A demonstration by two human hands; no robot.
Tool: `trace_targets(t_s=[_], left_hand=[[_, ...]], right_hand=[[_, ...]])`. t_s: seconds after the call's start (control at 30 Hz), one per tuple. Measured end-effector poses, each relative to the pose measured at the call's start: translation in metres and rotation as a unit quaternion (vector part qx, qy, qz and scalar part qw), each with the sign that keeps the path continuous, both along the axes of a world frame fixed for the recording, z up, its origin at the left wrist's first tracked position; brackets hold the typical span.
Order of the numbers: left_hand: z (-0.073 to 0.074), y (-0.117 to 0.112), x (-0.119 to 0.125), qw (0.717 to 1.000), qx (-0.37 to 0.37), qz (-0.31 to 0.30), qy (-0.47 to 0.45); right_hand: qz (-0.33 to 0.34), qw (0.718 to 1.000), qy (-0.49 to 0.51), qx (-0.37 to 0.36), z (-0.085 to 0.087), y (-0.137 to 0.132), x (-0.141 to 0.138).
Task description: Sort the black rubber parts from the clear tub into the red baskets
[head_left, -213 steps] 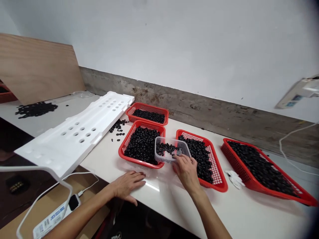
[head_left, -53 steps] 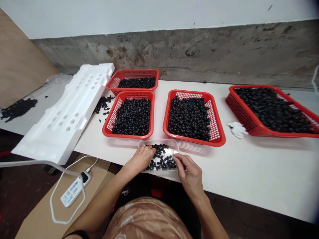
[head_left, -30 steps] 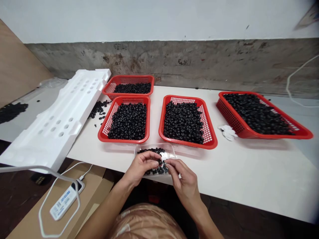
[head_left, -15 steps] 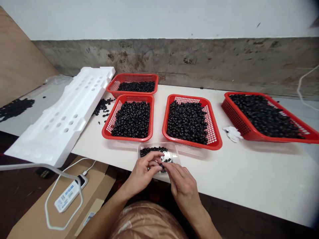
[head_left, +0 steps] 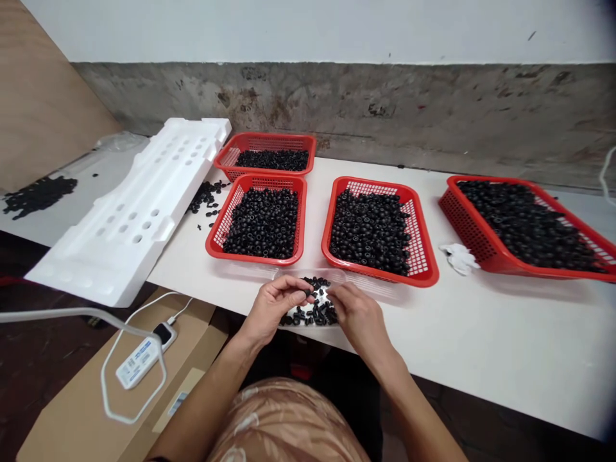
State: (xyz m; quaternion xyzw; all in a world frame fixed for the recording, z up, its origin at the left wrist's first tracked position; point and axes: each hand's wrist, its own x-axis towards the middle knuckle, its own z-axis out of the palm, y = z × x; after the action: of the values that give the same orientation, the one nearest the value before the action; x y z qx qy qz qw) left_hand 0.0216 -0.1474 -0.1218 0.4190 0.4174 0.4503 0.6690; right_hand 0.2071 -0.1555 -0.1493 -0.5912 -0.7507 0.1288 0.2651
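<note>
Over a clear plastic box at the table's front edge, both hands work close together. My left hand pinches a small round black part between thumb and forefinger. Just to the right, the fingers of my right hand are drawn together over the box's right side; whatever lies between their tips is hidden. Loose small black parts lie in the box below the hands, with a patch of its pale bottom showing among them.
Behind the box stand two red baskets of black parts. Another red basket is farther back, and one stands right, beside a crumpled white thing. White foam lies left. A power strip rests on a carton.
My hands have moved apart, the right one to the right and the left one slightly up, uncovering parts in the box. The camera view has shifted a little.
</note>
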Motion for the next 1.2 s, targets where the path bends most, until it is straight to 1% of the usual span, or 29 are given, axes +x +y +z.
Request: trace_targets(t_s=[0.07,0.17,0.27,0.43,0.5,0.53,0.6,0.63,0.67,0.73,0.8,0.9,1.0,1.1,1.17,1.2], left_hand=[[-0.004,-0.001,-0.002,1.000,-0.014,0.007,-0.007],[-0.008,-0.001,-0.006,0.999,-0.030,0.019,-0.012],[-0.011,-0.002,-0.011,0.998,-0.043,0.034,-0.010],[-0.016,-0.002,-0.015,0.998,-0.047,0.029,-0.007],[-0.017,-0.003,-0.015,0.998,-0.055,0.024,-0.015],[-0.018,-0.003,-0.014,0.998,-0.059,0.020,-0.020],[-0.018,-0.003,-0.014,0.998,-0.062,0.011,-0.025],[-0.018,-0.003,-0.014,0.998,-0.063,0.007,-0.025],[-0.018,-0.003,-0.013,0.998,-0.063,0.005,-0.023],[-0.016,-0.003,-0.010,0.998,-0.067,0.005,-0.018],[-0.014,-0.002,-0.006,0.997,-0.077,0.007,-0.014],[-0.011,-0.002,0.001,0.995,-0.098,0.011,-0.024],[-0.011,-0.001,0.007,0.991,-0.124,0.014,-0.056],[-0.011,-0.002,0.007,0.985,-0.140,-0.005,-0.096],[-0.011,-0.002,0.007,0.983,-0.143,-0.026,-0.115],[-0.010,-0.003,0.007,0.982,-0.143,-0.035,-0.122]], right_hand=[[0.028,0.992,-0.105,-0.064,-0.001,0.009,-0.010],[0.074,0.971,-0.188,-0.131,-0.002,0.022,-0.025],[0.101,0.960,-0.215,-0.148,-0.007,0.031,-0.033],[0.121,0.960,-0.205,-0.146,-0.015,0.035,-0.031],[0.130,0.966,-0.173,-0.145,-0.013,0.035,-0.026],[0.130,0.972,-0.138,-0.142,-0.010,0.035,-0.023],[0.126,0.983,-0.024,-0.134,-0.003,0.034,-0.015],[0.125,0.983,0.047,-0.129,0.001,0.033,-0.011],[0.124,0.977,0.119,-0.127,0.004,0.032,-0.007],[0.119,0.956,0.235,-0.129,0.010,0.027,-0.002],[0.113,0.940,0.299,-0.121,0.012,0.022,-0.001],[0.117,0.938,0.320,-0.070,0.012,0.013,-0.004],[0.125,0.947,0.296,0.010,0.010,0.005,-0.008],[0.141,0.951,0.264,0.076,0.010,-0.001,-0.010],[0.139,0.950,0.268,0.082,0.014,-0.004,-0.012],[0.134,0.948,0.278,0.070,0.017,-0.005,-0.013]])
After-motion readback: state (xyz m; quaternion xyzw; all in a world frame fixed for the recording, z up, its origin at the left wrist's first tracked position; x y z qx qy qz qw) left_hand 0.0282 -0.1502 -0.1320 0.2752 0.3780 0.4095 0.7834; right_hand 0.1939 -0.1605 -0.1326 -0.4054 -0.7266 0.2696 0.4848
